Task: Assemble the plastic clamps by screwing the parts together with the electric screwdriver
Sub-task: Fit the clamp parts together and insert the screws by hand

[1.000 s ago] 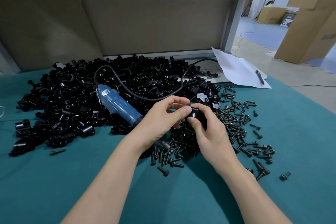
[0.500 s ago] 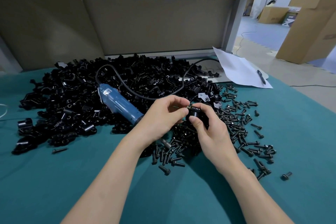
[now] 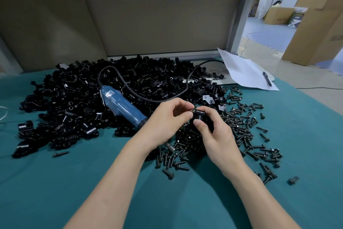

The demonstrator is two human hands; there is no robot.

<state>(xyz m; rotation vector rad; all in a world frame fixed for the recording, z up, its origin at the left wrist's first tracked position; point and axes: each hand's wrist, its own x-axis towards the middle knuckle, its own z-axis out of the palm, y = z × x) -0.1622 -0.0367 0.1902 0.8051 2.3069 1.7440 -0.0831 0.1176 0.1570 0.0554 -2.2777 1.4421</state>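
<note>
— Found the clamp (image 3: 200,116) where?
— Gripped in the right hand (image 3: 213,136), thumb curled over the front, raised just above the heap of screws (image 3: 187,147) near the middle of the counter (image 3: 55,182). Could not make out one part or two inside that grip.
— And the left hand (image 3: 167,119)?
— Pinched at the fingertips on a small dark screw (image 3: 193,111), tip brought against the top of the clamp. Could not make out the depth of the thread; too small, too shadowed.
— Spotted the electric screwdriver (image 3: 120,106) within reach?
— Left lying on the pile of loose clamp parts (image 3: 74,102), just beside the left wrist, nose toward the hands, cord (image 3: 159,99) looped back over the pile. Gripped by neither hand.
— Judged the step as what, then?
— Starting the screw by finger, most likely, ahead of driving. Paid to keep the screw square to the hole and turn lightly until caught, to avoid crossing the plastic thread. Paid to press the clamp's faces flush, holes lined up, thumb kept off the screw's path.
— And after?
— Probably needed the left hand freed for the driver, so best seated the screw firmly enough to stand alone first. Best kept the clamp low over the counter: a dropped black screw, easily lost among the rest.
</note>
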